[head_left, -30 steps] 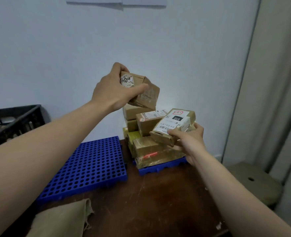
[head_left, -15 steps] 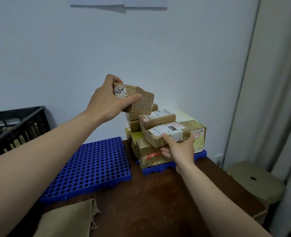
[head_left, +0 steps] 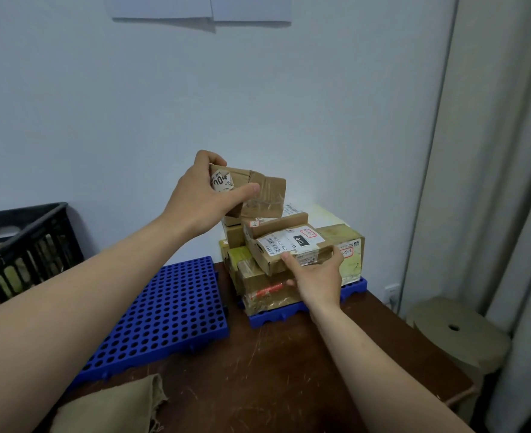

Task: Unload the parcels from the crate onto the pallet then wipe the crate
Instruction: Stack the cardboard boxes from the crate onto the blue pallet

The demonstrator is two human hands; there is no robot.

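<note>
Left hand (head_left: 201, 198) pinches a small taped parcel (head_left: 259, 190) mid-frame; right hand (head_left: 318, 276) clasps the labelled parcel (head_left: 289, 246). Both seem light, stiff cardboard, best held by the edges.

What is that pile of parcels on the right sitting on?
A blue pallet: only its front edge and right corner show below the pile of parcels. The rest of its top is covered, and the right hand, gripping the 010 parcel, hides part of the pile.
</note>
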